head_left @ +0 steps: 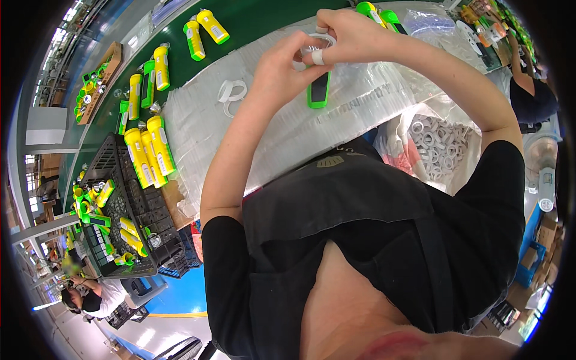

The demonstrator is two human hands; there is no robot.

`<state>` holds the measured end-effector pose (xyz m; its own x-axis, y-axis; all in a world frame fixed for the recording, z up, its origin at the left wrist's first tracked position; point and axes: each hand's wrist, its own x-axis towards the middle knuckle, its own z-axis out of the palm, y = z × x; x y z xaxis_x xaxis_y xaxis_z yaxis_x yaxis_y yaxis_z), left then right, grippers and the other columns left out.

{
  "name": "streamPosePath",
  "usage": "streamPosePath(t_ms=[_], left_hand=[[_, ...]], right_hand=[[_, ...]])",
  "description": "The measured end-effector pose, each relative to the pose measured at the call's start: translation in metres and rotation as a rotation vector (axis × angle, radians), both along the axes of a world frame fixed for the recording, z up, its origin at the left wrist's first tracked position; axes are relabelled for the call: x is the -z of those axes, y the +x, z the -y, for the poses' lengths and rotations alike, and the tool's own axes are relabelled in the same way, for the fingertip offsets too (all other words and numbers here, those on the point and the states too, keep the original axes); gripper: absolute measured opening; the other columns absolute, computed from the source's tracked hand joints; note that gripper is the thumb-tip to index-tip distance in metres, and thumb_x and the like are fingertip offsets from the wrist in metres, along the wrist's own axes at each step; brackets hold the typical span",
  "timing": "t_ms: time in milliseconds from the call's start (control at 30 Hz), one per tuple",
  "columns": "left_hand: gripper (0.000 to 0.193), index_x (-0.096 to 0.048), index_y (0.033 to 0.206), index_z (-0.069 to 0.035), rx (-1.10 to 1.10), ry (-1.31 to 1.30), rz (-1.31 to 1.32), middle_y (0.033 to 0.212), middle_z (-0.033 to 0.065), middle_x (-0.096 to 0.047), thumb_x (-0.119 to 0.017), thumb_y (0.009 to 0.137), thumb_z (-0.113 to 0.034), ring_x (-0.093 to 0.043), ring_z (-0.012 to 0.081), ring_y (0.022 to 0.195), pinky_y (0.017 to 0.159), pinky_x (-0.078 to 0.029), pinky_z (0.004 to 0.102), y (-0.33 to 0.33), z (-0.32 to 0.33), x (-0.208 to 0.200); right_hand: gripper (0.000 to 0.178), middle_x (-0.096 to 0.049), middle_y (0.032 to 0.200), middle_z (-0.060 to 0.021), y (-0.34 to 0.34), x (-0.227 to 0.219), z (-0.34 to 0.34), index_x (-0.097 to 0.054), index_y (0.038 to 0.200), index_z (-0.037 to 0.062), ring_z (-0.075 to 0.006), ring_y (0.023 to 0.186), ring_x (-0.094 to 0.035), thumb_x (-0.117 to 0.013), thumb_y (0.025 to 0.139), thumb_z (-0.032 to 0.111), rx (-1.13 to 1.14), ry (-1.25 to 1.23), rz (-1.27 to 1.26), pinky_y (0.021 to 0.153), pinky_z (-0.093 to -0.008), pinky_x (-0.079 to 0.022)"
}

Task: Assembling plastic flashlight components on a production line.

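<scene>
At the far middle of the work surface, my left hand (283, 67) and my right hand (355, 37) meet around the head of a flashlight. The flashlight (319, 93) has a green body with a dark panel, its lower end pointing toward me. A white ring (324, 38) shows around its clear head, between my fingers. Fingers of both hands are closed there, and they partly hide the head. White tape (318, 57) is wrapped round one of my right fingers. Loose white rings (233, 91) lie left of my left forearm.
Yellow and green flashlights (147, 153) stand in groups on the left and far side. A black crate (165, 240) with more sits lower left. To the right is an open bag of white rings (438, 144). Clear plastic bags (429, 24) lie far right. Other people are at both sides.
</scene>
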<state>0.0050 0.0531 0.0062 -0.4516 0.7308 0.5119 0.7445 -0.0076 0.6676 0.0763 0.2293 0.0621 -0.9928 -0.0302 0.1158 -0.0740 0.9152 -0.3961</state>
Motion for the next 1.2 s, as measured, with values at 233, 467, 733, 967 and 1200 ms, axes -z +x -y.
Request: streamPosePath(t_ms=[233,467,733,967,1200], left_hand=[[0.034,-0.061,0.098,-0.008,0.041,0.074,-0.051,0.087,0.0009,-0.067,-0.083,0.073,-0.013,-0.059,0.0146,0.074,0.070,-0.049,0.0284,0.004,-0.005,0.003],[0.037,-0.063,0.099,-0.013,-0.048,0.090,-0.176,0.081,0.0061,-0.061,-0.083,0.069,-0.020,-0.061,0.0235,0.075,0.064,-0.049,0.0361,0.002,-0.011,0.013],[0.037,-0.062,0.099,-0.007,0.025,0.089,-0.120,0.092,0.0024,-0.068,-0.084,0.070,-0.014,-0.061,0.0163,0.077,0.066,-0.048,0.0282,0.006,-0.005,0.007],[0.036,-0.061,0.095,-0.007,-0.045,0.096,-0.148,0.083,0.0025,-0.064,-0.085,0.070,-0.017,-0.058,0.0159,0.071,0.066,-0.049,0.0275,0.011,-0.006,0.005],[0.037,-0.063,0.097,-0.007,-0.061,0.102,-0.059,0.081,0.0014,-0.063,-0.086,0.070,-0.018,-0.057,0.0140,0.070,0.064,-0.048,0.0270,0.007,-0.008,0.005]], right_hand=[[0.037,-0.057,0.074,-0.0068,0.000,-0.005,-0.021,-0.056,0.090,0.0017,-0.0198,0.066,-0.054,-0.074,0.080,0.032,-0.395,-0.028,-0.201,0.059,-0.0332,-0.044],[0.065,-0.064,0.076,-0.0251,0.007,-0.044,0.009,-0.063,0.083,-0.0066,-0.0396,0.072,-0.065,-0.072,0.071,0.057,0.027,0.191,0.167,0.064,-0.0451,-0.050],[0.064,-0.065,0.088,-0.0256,0.008,-0.029,-0.004,-0.063,0.094,-0.0046,-0.0350,0.081,-0.067,-0.066,0.078,0.057,-0.060,0.292,0.138,0.068,-0.0440,-0.051],[0.060,-0.066,0.080,-0.0247,0.002,-0.023,-0.011,-0.065,0.081,-0.0040,-0.0409,0.077,-0.065,-0.067,0.076,0.055,-0.220,-0.038,-0.085,0.066,-0.0450,-0.051],[0.060,-0.066,0.078,-0.0241,-0.003,-0.011,-0.021,-0.065,0.079,-0.0030,-0.0411,0.075,-0.065,-0.068,0.075,0.056,-0.371,0.156,-0.245,0.065,-0.0461,-0.050]])
